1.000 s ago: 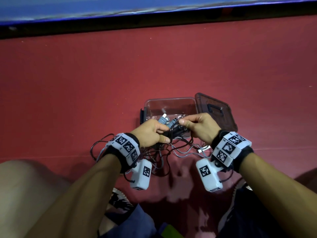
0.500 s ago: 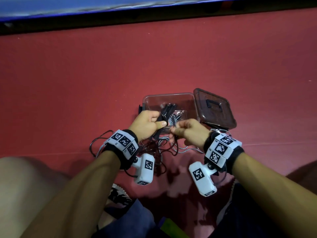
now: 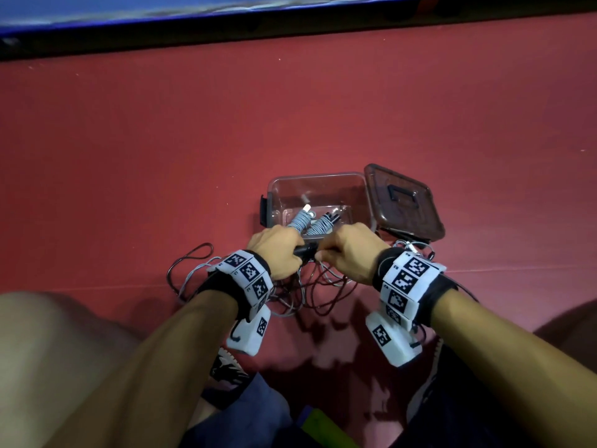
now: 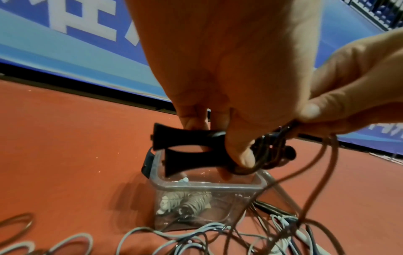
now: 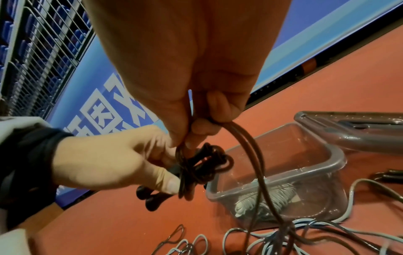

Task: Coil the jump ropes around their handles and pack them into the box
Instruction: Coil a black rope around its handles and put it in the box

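In the head view both hands cover nearly all of the black handles (image 3: pixel 305 250), only a sliver showing between them. The right hand (image 5: pixel 185 69) runs off at twelve o'clock in its wrist view. The loose ropes (image 4: pixel 218 238) leave the frame at six o'clock, their ends unseen.

red floor (image 3: pixel 129 163), clear box (image 3: pixel 274 192), lid (image 3: pixel 416 218), loose ropes (image 3: pixel 310 292)
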`<state>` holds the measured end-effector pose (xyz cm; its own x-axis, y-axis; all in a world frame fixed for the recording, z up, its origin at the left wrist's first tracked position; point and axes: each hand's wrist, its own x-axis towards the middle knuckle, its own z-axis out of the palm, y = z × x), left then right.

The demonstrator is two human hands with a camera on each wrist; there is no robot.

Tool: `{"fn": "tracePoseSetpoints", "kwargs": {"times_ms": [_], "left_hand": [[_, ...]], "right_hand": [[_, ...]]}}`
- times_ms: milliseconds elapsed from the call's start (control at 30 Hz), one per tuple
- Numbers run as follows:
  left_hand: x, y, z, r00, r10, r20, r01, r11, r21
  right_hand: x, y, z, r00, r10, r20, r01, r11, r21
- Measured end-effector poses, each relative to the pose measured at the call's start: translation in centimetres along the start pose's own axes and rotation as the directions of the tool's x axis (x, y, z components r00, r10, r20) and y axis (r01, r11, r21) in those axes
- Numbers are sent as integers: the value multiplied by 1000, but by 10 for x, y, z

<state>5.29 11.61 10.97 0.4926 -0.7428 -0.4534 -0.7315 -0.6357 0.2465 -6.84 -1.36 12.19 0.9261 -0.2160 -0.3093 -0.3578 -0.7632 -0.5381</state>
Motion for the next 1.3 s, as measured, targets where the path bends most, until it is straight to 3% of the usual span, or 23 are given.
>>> {"fn": "tracePoseSetpoints", "kwargs": {"times_ms": [133,300,433,567,767,900,1100,1300], "left_hand": [[0,2,-1,991,108,84,-110,994,28],[5,-6,-2,971,216,105,-199,967,-156],[9,-17,1,966,232,114,-159,882,-444],[11,-17,-2,951,295,87,-158,713,-683],[7,-10,-9,960,281,-22,-177,539,-823],[7,-10,-12,970,208,-128,-211,450,-868],[13,-15,-10,981,121,-149,-192,601,-776],[14,-15,-3,994,47,-103,-96,836,-540]], "right_hand": [[5,4,-4,998,-27,-64,31,997,64],[14,19,-2,989,82,-126,-44,959,281],[17,31,-3,973,167,-160,-36,792,609],[15,29,-10,965,185,-189,27,641,767],[18,31,-10,955,230,-187,-25,693,721],[9,21,-3,983,155,-95,-59,766,640],[11,17,-2,997,74,-4,-70,965,253],[3,0,-1,995,47,90,-46,999,-10]]}}
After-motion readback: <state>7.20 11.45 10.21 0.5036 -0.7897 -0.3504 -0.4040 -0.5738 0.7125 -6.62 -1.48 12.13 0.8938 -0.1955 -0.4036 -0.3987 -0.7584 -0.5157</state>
